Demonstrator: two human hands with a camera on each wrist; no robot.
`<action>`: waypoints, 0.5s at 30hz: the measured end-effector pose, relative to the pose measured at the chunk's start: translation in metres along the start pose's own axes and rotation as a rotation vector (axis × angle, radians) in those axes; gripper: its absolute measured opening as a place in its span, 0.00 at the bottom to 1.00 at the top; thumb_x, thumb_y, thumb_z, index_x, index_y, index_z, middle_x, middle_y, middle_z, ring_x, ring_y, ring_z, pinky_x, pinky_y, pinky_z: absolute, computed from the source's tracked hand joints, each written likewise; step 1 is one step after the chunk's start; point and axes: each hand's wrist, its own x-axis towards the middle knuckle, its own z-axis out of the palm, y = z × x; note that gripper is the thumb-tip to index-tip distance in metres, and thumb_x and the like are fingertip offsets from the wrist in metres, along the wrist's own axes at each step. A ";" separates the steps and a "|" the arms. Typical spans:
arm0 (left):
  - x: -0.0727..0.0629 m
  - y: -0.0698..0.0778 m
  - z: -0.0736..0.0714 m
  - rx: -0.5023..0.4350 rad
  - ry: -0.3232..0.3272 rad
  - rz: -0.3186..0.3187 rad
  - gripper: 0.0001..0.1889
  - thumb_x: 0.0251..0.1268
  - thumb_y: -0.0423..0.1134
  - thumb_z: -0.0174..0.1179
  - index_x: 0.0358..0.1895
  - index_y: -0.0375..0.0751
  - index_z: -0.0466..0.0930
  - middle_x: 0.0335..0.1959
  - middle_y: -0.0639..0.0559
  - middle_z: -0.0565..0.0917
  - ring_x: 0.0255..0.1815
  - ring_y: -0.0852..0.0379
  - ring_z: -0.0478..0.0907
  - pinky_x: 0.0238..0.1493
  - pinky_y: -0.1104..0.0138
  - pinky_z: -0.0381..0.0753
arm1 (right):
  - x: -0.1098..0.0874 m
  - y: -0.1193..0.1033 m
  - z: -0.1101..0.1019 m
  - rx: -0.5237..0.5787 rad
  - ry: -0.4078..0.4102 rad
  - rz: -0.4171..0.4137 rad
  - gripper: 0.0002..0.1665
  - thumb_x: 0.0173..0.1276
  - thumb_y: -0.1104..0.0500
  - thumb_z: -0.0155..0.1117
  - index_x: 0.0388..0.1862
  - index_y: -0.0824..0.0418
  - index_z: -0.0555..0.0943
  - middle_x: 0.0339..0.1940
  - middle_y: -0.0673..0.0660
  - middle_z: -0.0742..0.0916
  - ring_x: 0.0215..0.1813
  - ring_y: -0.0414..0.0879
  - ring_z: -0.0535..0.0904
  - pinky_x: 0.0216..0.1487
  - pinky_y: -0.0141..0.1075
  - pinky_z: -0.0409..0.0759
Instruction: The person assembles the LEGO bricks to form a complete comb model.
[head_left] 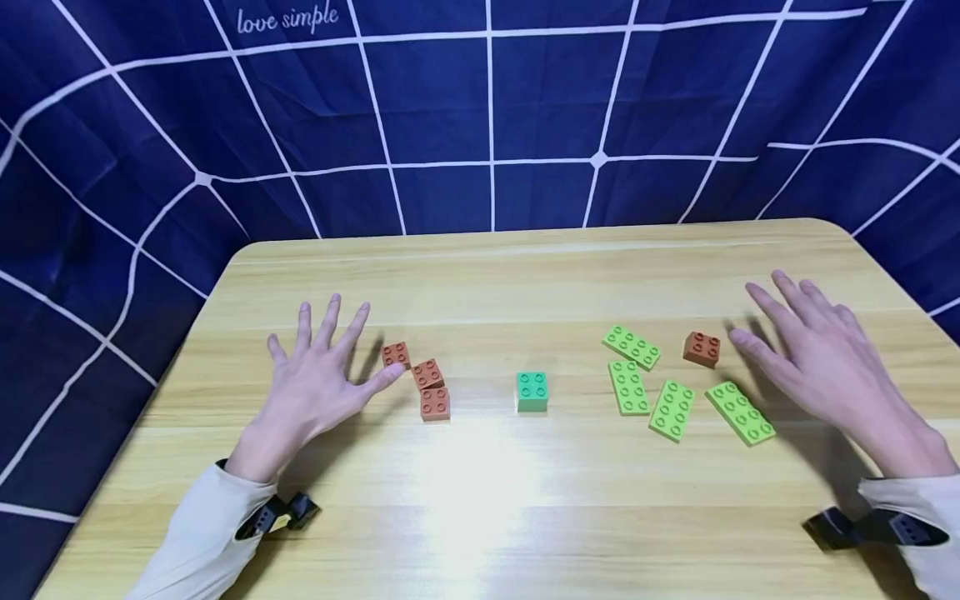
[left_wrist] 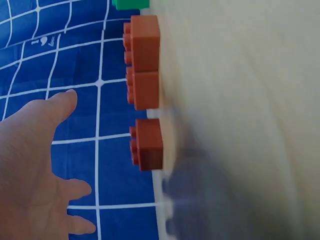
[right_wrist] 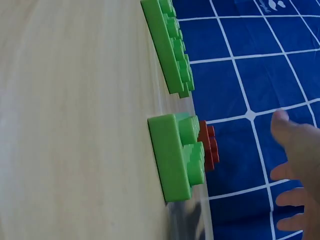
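Pale wooden table with straight grain and a glossy sheen, rounded corners; behind it hangs a dark blue cloth with a white grid.

Left hand hovers low over the table, palm down, fingers spread and straight, gripping nothing. Its thumb tip lies just beside a cluster of three small square brown plastic bricks, each with four round studs on top. Two of these touch corner to edge; the third sits just apart, nearest the thumb.

Right hand is likewise flat and splayed, holding nothing, its thumb tip just beside a lone square brown plastic brick. Near it lie four long lime-green flat plastic plates, eight studs each, scattered at loose angles (none stacked). Between the two groups sits one square teal-green plastic brick, well apart from both hands.

The left wrist view shows the three brown bricks side-on (blocky walls, studs in profile), with the spread left hand's fingers clear of them. The right wrist view shows how thin the green plates are, the lone brown brick half hidden behind one, and the right hand's fingertips apart from it.
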 end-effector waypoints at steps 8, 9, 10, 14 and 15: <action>0.003 0.025 -0.003 -0.048 -0.020 0.100 0.54 0.51 0.82 0.43 0.78 0.55 0.45 0.78 0.42 0.45 0.77 0.35 0.33 0.69 0.32 0.36 | 0.006 -0.002 0.010 0.015 0.053 -0.129 0.34 0.67 0.53 0.66 0.64 0.73 0.70 0.63 0.77 0.71 0.61 0.75 0.67 0.60 0.68 0.63; 0.004 0.029 -0.003 -0.059 -0.012 0.132 0.55 0.51 0.82 0.44 0.78 0.54 0.46 0.78 0.42 0.47 0.77 0.36 0.35 0.71 0.34 0.38 | 0.006 -0.002 0.011 0.019 0.055 -0.133 0.34 0.65 0.54 0.67 0.63 0.74 0.70 0.63 0.77 0.72 0.60 0.75 0.67 0.60 0.67 0.64; 0.005 0.032 -0.003 -0.073 -0.003 0.167 0.55 0.52 0.81 0.46 0.78 0.52 0.47 0.78 0.41 0.49 0.77 0.36 0.37 0.72 0.37 0.39 | 0.006 -0.003 0.011 0.025 0.053 -0.132 0.35 0.64 0.55 0.68 0.63 0.73 0.70 0.62 0.76 0.72 0.59 0.75 0.68 0.61 0.66 0.64; 0.009 0.045 -0.001 -0.146 0.052 0.333 0.52 0.55 0.73 0.55 0.76 0.43 0.52 0.75 0.41 0.58 0.76 0.39 0.48 0.74 0.44 0.50 | 0.005 -0.003 0.013 0.040 0.028 -0.121 0.35 0.62 0.58 0.70 0.63 0.73 0.70 0.61 0.76 0.73 0.59 0.74 0.69 0.62 0.64 0.65; 0.010 0.048 0.000 -0.167 0.065 0.374 0.51 0.56 0.71 0.57 0.76 0.40 0.54 0.74 0.41 0.60 0.76 0.40 0.51 0.73 0.45 0.53 | 0.004 -0.003 0.013 0.044 0.020 -0.119 0.35 0.62 0.59 0.71 0.63 0.73 0.70 0.61 0.75 0.74 0.59 0.74 0.69 0.62 0.64 0.65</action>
